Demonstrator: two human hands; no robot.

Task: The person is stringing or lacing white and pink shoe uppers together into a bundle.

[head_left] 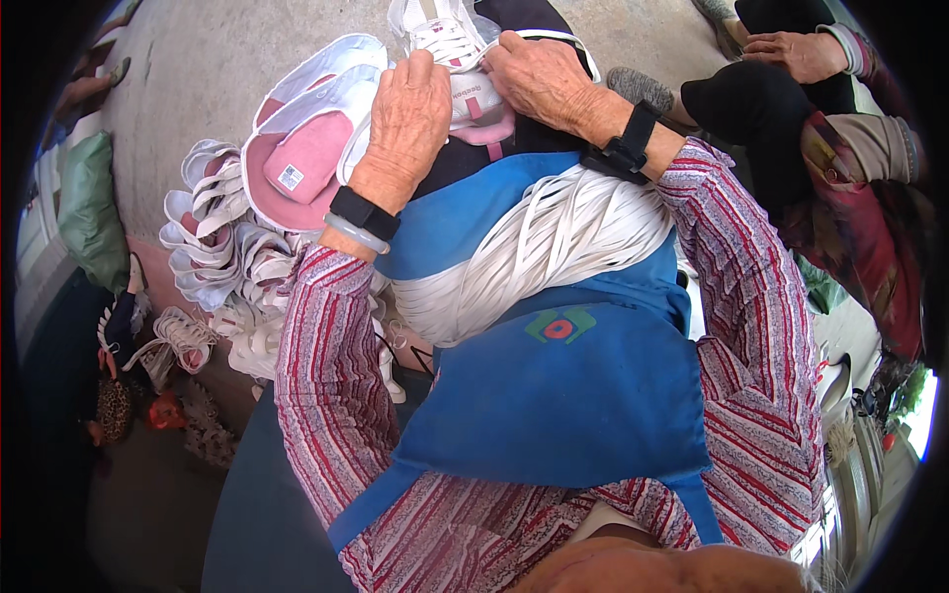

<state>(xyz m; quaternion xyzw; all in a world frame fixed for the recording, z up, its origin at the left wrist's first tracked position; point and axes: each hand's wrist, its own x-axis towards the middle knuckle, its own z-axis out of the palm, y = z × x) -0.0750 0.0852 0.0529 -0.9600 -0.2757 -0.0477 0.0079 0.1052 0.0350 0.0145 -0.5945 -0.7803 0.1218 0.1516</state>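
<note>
White laces [450,44] criss-cross a white-and-pink shoe [473,107] set beyond the knees of a seated worker, who bends over it with both hands. The left hand [410,119] sits at the shoe's left side, fingers curled inward; the right hand [542,81] is at its right side, thumb and forefinger close together near the lacing. Fingertips are partly hidden, so whether either hand pinches a lace cannot be told. Dark bands circle both wrists, and a pale bangle [354,234] rests beside the left one. Across the lap, a thick bundle of loose white laces [534,252] lies over a blue apron [563,405], worn above a striped red-and-white shirt [341,376]. Just beside the left hand, pink-lined shoe uppers [311,153] lean together, with a heap of more white uppers [213,237] close by. At far left stands a green sack [91,208]. At upper right, a co-worker's hand [799,56] extends from a pale cuff.
</note>
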